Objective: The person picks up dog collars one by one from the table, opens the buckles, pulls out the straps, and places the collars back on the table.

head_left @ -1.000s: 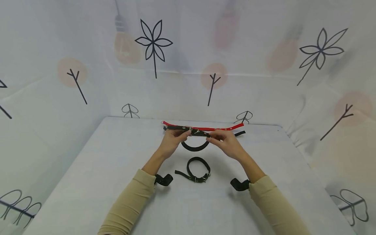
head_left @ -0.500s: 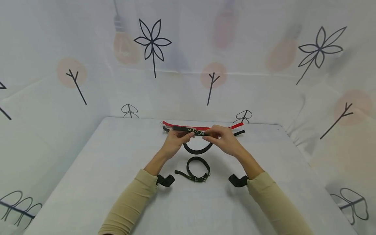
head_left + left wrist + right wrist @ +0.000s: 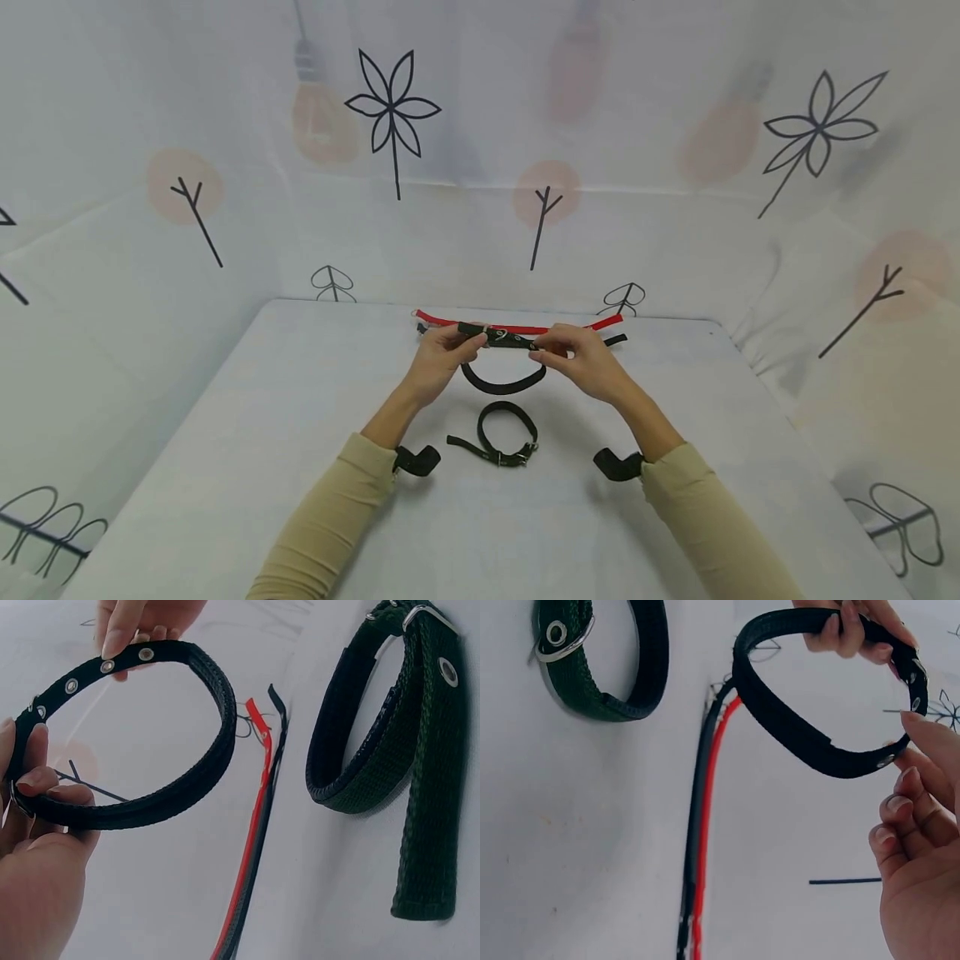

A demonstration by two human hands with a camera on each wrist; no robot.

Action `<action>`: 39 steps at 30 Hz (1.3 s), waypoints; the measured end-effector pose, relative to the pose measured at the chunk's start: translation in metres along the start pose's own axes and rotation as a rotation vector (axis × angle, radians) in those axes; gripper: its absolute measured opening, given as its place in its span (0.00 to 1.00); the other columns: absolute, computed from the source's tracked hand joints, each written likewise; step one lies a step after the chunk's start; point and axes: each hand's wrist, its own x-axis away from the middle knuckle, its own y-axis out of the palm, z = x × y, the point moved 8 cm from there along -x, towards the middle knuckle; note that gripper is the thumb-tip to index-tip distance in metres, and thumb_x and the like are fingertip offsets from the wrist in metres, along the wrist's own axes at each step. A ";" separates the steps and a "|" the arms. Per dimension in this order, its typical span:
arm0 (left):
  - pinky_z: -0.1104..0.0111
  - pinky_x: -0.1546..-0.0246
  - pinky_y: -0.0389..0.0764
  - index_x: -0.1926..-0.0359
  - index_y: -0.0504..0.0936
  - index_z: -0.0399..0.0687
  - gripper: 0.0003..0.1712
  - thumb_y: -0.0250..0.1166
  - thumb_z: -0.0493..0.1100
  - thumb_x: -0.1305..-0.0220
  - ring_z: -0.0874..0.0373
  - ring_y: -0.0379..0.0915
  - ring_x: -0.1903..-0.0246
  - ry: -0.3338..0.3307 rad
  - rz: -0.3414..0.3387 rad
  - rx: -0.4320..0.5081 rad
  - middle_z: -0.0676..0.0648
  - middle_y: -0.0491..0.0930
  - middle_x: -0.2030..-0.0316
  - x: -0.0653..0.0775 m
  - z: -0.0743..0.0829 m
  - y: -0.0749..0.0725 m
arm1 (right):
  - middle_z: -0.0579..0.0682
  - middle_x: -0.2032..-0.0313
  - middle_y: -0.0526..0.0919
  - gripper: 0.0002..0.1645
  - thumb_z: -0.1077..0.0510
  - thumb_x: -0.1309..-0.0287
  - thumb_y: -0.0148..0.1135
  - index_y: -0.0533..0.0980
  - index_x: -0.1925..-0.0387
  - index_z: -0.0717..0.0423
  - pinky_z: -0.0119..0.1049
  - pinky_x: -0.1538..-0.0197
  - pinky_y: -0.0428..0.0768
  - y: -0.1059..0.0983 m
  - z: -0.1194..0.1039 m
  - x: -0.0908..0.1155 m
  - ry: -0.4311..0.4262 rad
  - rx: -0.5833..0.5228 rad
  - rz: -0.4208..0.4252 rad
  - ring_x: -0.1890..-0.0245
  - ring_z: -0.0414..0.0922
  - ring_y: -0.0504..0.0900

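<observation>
Both hands hold a dark collar bent into a loop above the table. My left hand grips it by the buckle side; in the left wrist view its fingers curl round the band beside the metal fittings. The strap's eyelet part is pinched between thumb and fingertips of my right hand. Silver eyelets run along the band between the two hands. Nearer to me on the table lies a second dark green collar, buckled in a loop with its strap end sticking out to the left.
Behind the hands, a red collar and a dark one lie stretched out side by side near the far edge of the white table. A patterned white cloth hangs behind and at the sides.
The hands came closer together on the collar half a second ago and are now a little farther apart again. The collars on the table have stayed where they were.
</observation>
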 end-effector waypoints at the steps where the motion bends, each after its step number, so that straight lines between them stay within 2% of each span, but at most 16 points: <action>1: 0.64 0.53 0.81 0.54 0.85 0.32 0.10 0.66 0.37 0.29 0.58 0.75 0.63 0.001 -0.004 -0.004 0.49 0.83 0.63 0.000 0.000 0.001 | 0.45 0.71 0.76 0.07 0.56 0.36 0.72 0.86 0.57 0.50 0.43 0.65 0.72 0.000 0.000 0.000 0.002 0.000 -0.002 0.68 0.47 0.73; 7: 0.63 0.54 0.79 0.55 0.86 0.34 0.10 0.66 0.38 0.28 0.53 0.74 0.62 -0.001 -0.060 -0.021 0.51 0.84 0.64 0.000 -0.005 0.011 | 0.45 0.71 0.75 0.12 0.51 0.36 0.71 0.86 0.53 0.50 0.40 0.66 0.70 0.006 -0.008 -0.007 -0.014 0.000 -0.019 0.68 0.46 0.72; 11: 0.62 0.53 0.79 0.55 0.86 0.35 0.10 0.66 0.39 0.28 0.50 0.74 0.60 0.008 -0.077 -0.023 0.50 0.85 0.62 0.001 -0.004 0.015 | 0.45 0.71 0.75 0.11 0.51 0.35 0.71 0.86 0.55 0.50 0.40 0.66 0.69 0.010 -0.010 -0.010 -0.022 -0.008 -0.030 0.68 0.46 0.71; 19: 0.63 0.51 0.82 0.46 0.85 0.37 0.13 0.65 0.38 0.28 0.59 0.79 0.61 -0.025 -0.031 -0.016 0.52 0.86 0.61 0.003 -0.003 0.007 | 0.44 0.72 0.74 0.07 0.53 0.35 0.71 0.86 0.58 0.49 0.41 0.66 0.70 0.005 -0.007 -0.006 -0.016 0.025 -0.019 0.68 0.45 0.71; 24: 0.63 0.51 0.82 0.43 0.83 0.35 0.16 0.65 0.37 0.28 0.59 0.80 0.58 -0.022 -0.061 0.003 0.52 0.86 0.60 0.002 -0.002 0.011 | 0.44 0.72 0.74 0.08 0.52 0.36 0.72 0.86 0.57 0.48 0.39 0.67 0.69 0.006 -0.008 -0.007 -0.021 0.009 -0.028 0.68 0.46 0.71; 27: 0.62 0.50 0.81 0.43 0.84 0.36 0.16 0.65 0.37 0.28 0.57 0.80 0.57 -0.018 -0.084 0.006 0.42 0.86 0.58 0.002 -0.003 0.014 | 0.44 0.72 0.74 0.08 0.52 0.36 0.72 0.86 0.56 0.48 0.39 0.67 0.68 0.009 -0.012 -0.010 -0.033 -0.009 -0.031 0.69 0.45 0.71; 30: 0.60 0.49 0.81 0.43 0.84 0.38 0.16 0.65 0.39 0.27 0.56 0.80 0.56 -0.019 -0.080 -0.008 0.39 0.85 0.56 0.002 -0.004 0.014 | 0.44 0.72 0.74 0.08 0.53 0.35 0.70 0.86 0.56 0.49 0.42 0.66 0.68 0.011 -0.016 -0.012 -0.045 -0.013 -0.035 0.69 0.46 0.70; 32: 0.59 0.48 0.81 0.41 0.83 0.38 0.17 0.65 0.40 0.27 0.57 0.80 0.56 -0.023 -0.067 -0.015 0.41 0.85 0.56 0.002 -0.005 0.011 | 0.44 0.72 0.75 0.08 0.53 0.34 0.70 0.86 0.56 0.49 0.42 0.66 0.69 0.010 -0.015 -0.012 -0.043 -0.004 -0.029 0.69 0.46 0.71; 35: 0.62 0.50 0.81 0.41 0.82 0.38 0.17 0.64 0.39 0.26 0.58 0.79 0.59 -0.027 -0.039 -0.020 0.49 0.84 0.58 0.002 -0.005 0.005 | 0.44 0.71 0.75 0.08 0.53 0.34 0.70 0.87 0.56 0.49 0.40 0.67 0.68 0.007 -0.010 -0.011 -0.030 0.001 -0.014 0.69 0.46 0.71; 39: 0.67 0.56 0.79 0.38 0.80 0.41 0.18 0.62 0.40 0.25 0.55 0.75 0.64 -0.028 -0.057 -0.035 0.47 0.84 0.58 0.002 -0.003 0.003 | 0.44 0.71 0.76 0.06 0.53 0.34 0.70 0.87 0.57 0.48 0.38 0.68 0.68 0.004 -0.008 -0.010 -0.026 -0.005 0.005 0.70 0.46 0.71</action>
